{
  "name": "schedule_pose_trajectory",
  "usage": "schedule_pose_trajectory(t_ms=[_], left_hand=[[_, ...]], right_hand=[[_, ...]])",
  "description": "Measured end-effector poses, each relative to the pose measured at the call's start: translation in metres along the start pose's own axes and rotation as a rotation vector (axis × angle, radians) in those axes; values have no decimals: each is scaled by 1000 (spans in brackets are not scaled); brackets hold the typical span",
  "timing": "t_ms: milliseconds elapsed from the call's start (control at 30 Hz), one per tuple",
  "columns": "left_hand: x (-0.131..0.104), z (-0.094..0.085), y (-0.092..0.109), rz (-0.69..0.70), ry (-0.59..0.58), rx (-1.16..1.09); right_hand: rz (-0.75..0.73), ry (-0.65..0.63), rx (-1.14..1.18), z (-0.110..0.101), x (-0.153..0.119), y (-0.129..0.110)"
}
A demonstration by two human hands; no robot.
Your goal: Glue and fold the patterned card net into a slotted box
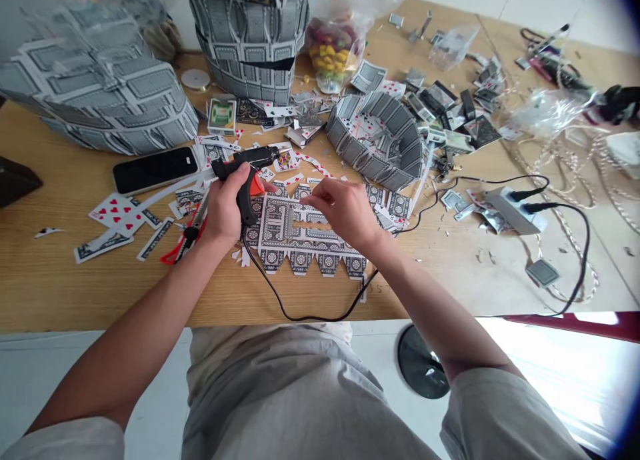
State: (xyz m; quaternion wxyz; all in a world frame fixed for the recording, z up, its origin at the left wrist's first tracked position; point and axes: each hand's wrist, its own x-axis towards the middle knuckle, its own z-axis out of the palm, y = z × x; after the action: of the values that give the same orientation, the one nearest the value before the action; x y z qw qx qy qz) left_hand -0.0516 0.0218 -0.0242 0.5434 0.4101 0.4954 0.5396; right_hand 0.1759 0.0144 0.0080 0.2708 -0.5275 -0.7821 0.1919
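My left hand (226, 203) is wrapped round a black hot glue gun (253, 157) with an orange trigger, its nozzle pointing to the right. Below both hands lies a flat panel of joined playing cards (320, 250), dark patterned backs up, with notched tabs along its edges and slots in its middle. Over the panel's upper part hovers my right hand (347, 210), fingers pinched together; whatever is between them is too small to make out. From the gun's handle a black cord (295, 319) loops along the table's front edge.
Behind stand woven card bags (250, 47) and a low card basket (375, 140). A phone (155, 170) and a red-handled tool (187, 237) lie on the left. Scattered cards and scraps surround the panel. To the right sit a power strip (515, 210) and braided rope (543, 157).
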Motion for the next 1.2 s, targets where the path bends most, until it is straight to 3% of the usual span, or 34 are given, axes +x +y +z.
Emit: schedule_pose_trajectory(t_ms=[133, 267, 433, 700, 767, 933, 1033, 1200], left_hand=[[1, -1, -1, 21, 16, -22], [3, -1, -1, 54, 26, -63], [4, 1, 6, 28, 24, -138], [1, 4, 8, -2, -14, -151], [2, 3, 7, -10, -12, -175], [4, 1, 5, -13, -18, -187], [3, 2, 6, -9, -27, -179], [3, 2, 5, -11, -56, -178]], right_hand=[[8, -29, 53, 8, 3, 0], [37, 29, 52, 9, 7, 2], [-49, 166, -95, -5, 10, 1], [-10, 160, -101, -31, 8, 6], [-65, 122, -88, -24, 4, 3], [-230, -121, -168, 18, -15, -11], [-225, -144, -249, 35, -22, -17], [-217, -149, -350, 40, -25, -21]])
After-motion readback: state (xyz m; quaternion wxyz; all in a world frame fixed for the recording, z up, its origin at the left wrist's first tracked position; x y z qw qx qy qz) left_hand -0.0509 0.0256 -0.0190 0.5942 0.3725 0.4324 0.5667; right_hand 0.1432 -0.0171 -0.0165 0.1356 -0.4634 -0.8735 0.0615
